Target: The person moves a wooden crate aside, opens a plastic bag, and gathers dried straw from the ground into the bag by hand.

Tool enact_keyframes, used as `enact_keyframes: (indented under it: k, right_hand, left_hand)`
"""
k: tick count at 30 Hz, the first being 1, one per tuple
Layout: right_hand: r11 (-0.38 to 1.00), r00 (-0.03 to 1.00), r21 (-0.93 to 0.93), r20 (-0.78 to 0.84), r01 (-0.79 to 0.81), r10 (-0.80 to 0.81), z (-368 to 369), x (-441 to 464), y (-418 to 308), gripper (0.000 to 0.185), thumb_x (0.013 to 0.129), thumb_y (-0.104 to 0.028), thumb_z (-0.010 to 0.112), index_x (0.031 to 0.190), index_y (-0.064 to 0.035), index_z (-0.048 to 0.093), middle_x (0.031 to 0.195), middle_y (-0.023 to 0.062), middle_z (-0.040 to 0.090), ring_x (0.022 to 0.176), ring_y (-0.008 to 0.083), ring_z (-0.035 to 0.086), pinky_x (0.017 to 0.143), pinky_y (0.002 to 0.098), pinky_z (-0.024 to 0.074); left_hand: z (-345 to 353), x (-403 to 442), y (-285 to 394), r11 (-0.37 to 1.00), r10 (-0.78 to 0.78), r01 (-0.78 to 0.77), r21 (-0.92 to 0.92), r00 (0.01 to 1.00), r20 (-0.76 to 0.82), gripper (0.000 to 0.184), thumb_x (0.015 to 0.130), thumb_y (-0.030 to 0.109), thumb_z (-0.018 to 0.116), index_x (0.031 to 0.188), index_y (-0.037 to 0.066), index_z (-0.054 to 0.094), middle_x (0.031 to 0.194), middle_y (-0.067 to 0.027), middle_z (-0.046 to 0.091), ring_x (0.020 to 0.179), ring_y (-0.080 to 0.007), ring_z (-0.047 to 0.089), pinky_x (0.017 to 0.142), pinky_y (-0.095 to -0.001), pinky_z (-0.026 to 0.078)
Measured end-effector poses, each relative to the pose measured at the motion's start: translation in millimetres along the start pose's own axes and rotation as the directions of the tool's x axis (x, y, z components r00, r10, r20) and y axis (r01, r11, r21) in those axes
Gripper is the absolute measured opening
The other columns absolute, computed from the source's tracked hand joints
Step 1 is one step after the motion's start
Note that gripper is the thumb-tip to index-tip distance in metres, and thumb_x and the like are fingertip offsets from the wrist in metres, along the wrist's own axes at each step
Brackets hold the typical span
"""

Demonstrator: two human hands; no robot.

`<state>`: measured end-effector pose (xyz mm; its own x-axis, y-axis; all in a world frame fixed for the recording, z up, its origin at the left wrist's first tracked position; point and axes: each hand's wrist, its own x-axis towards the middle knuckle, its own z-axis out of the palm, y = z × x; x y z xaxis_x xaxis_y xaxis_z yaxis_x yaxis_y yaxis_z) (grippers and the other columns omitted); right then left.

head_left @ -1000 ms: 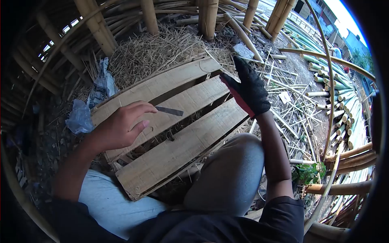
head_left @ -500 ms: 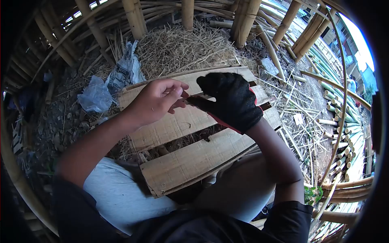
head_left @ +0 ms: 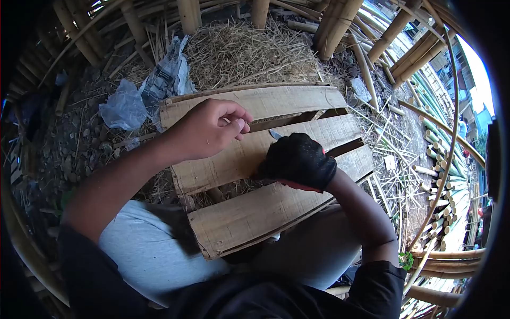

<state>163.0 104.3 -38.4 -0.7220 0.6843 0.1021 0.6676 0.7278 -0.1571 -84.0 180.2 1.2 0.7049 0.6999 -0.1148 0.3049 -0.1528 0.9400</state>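
I've got the left hand [head_left: 212, 130] bare, left of centre, loosely curled; left forearm [head_left: 130, 170] slants far and right. Right hand [head_left: 298, 161], gloved, sits slightly nearer, balled into a fist; right forearm [head_left: 364, 207] angles far-left. Hands apart.

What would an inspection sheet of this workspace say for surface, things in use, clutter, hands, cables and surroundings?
Surface: slatted wooden top, three broad planks with gaps between them.
Things in use: narrow grey strip, perhaps a blade, one end jutting from the right hand; the rest hidden.
Clutter: clear plastic bag and crumpled sheeting at left; straw heap beyond the top; thin strips scattered on the ground at right.
Hands: right gloved in black and red, closed around the strip; left hand bare, fingers curled, contents unclear.
Cables: nothing seen.
Surroundings: bamboo posts beyond, stacked poles at right.
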Motion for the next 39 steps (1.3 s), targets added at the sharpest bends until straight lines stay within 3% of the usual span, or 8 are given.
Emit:
enact_keyframes:
  k: [3, 4, 6, 9, 17, 29, 32, 39]
  right_hand:
    - [0.917, 0.937, 0.206, 0.16, -0.341, 0.312, -29.5, 5.4, -4.2, 0.025, 0.095, -0.04, 0.061, 0.09, -0.0179, 0.073, 0.077, 0.0065, 0.066, 0.075, 0.0287, 0.067, 0.069, 0.0402, 0.0548]
    - [0.955, 0.945, 0.069, -0.142, -0.289, 0.296, -26.4, 2.0, 0.6, 0.027, 0.097, -0.037, 0.059, 0.094, -0.0149, 0.074, 0.084, 0.008, 0.068, 0.08, 0.0293, 0.069, 0.072, 0.0388, 0.0557]
    - [0.871, 0.796, 0.357, -0.387, -0.336, 0.466, -6.6, -5.0, 24.7, 0.029, 0.097, -0.037, 0.059, 0.098, -0.0111, 0.073, 0.092, 0.0099, 0.07, 0.085, 0.0297, 0.07, 0.075, 0.0385, 0.0563]
    - [0.813, 0.776, 0.094, -0.254, -0.574, 0.577, -5.7, -9.7, 23.7, 0.033, 0.094, -0.04, 0.062, 0.104, -0.0102, 0.072, 0.1, 0.01, 0.07, 0.093, 0.0298, 0.07, 0.081, 0.0414, 0.055]
    - [0.852, 0.847, -0.053, 0.097, -0.52, 0.523, -0.6, -6.5, 35.3, 0.032, 0.094, -0.047, 0.059, 0.098, -0.0201, 0.075, 0.095, 0.011, 0.07, 0.09, 0.0312, 0.07, 0.077, 0.0433, 0.0545]
    - [0.903, 0.912, -0.13, -0.05, -0.409, 0.406, 16.3, -8.0, 35.1, 0.017, 0.09, -0.021, 0.06, 0.102, -0.0157, 0.071, 0.093, 0.008, 0.071, 0.086, 0.0279, 0.071, 0.073, 0.0411, 0.0565]
    - [0.823, 0.898, -0.375, -0.066, -0.426, 0.435, 35.0, -2.3, 42.0, 0.016, 0.09, -0.021, 0.059, 0.099, -0.0119, 0.069, 0.09, 0.0104, 0.071, 0.085, 0.0285, 0.071, 0.072, 0.0414, 0.0564]
    - [0.87, 0.858, -0.013, -0.173, -0.493, 0.484, 18.4, -7.3, 45.7, 0.023, 0.095, -0.031, 0.058, 0.091, -0.01, 0.068, 0.086, 0.013, 0.071, 0.084, 0.0322, 0.071, 0.072, 0.0451, 0.0549]
  left_hand:
    - [0.3, 0.0, -1.3, 0.996, 0.04, -0.041, 0.083, 0.999, 0.008, 0.026, 0.101, 0.01, 0.051, 0.12, -0.005, 0.061, 0.11, -0.0135, 0.068, 0.102, -0.0181, 0.068, 0.093, -0.0321, 0.053]
    - [0.5, -0.2, -1.5, 0.993, 0.036, -0.036, 0.115, 0.999, 0.001, 0.026, 0.101, 0.01, 0.051, 0.119, -0.005, 0.061, 0.109, -0.0132, 0.068, 0.103, -0.0181, 0.068, 0.093, -0.0324, 0.053]
    - [0.6, -0.1, -1.2, 0.983, 0.034, -0.031, 0.181, 0.999, -0.01, 0.025, 0.101, 0.01, 0.052, 0.118, -0.005, 0.062, 0.109, -0.0126, 0.069, 0.104, -0.0182, 0.067, 0.094, -0.0328, 0.053]
    - [2.6, 3.7, -6.9, 0.966, 0.045, -0.034, 0.257, 0.998, -0.039, 0.023, 0.1, 0.009, 0.053, 0.117, -0.004, 0.063, 0.108, -0.0108, 0.069, 0.105, -0.0174, 0.066, 0.094, -0.0337, 0.053]
    - [6.1, 7.2, -7.2, 0.94, 0.017, -0.015, 0.34, 1.0, -0.001, 0.022, 0.099, 0.009, 0.053, 0.115, -0.002, 0.064, 0.11, -0.0099, 0.068, 0.107, -0.0164, 0.066, 0.094, -0.0342, 0.053]
    - [7.3, 9.0, -6.5, 0.936, -0.009, -0.002, 0.352, 1.0, 0.027, 0.023, 0.098, 0.009, 0.054, 0.116, -0.002, 0.064, 0.111, -0.0109, 0.068, 0.107, -0.0172, 0.065, 0.096, -0.0347, 0.052]
    - [8.0, 7.4, -9.1, 0.918, -0.019, 0.003, 0.396, 0.999, 0.037, 0.024, 0.098, 0.009, 0.055, 0.117, -0.002, 0.063, 0.112, -0.011, 0.068, 0.109, -0.0174, 0.064, 0.096, -0.0354, 0.052]
    - [-13.3, -11.3, 12.2, 0.787, 0.083, -0.004, 0.618, 0.992, -0.099, 0.027, 0.097, 0.015, 0.059, 0.119, -0.002, 0.061, 0.111, -0.014, 0.067, 0.102, -0.0202, 0.066, 0.085, -0.0343, 0.053]
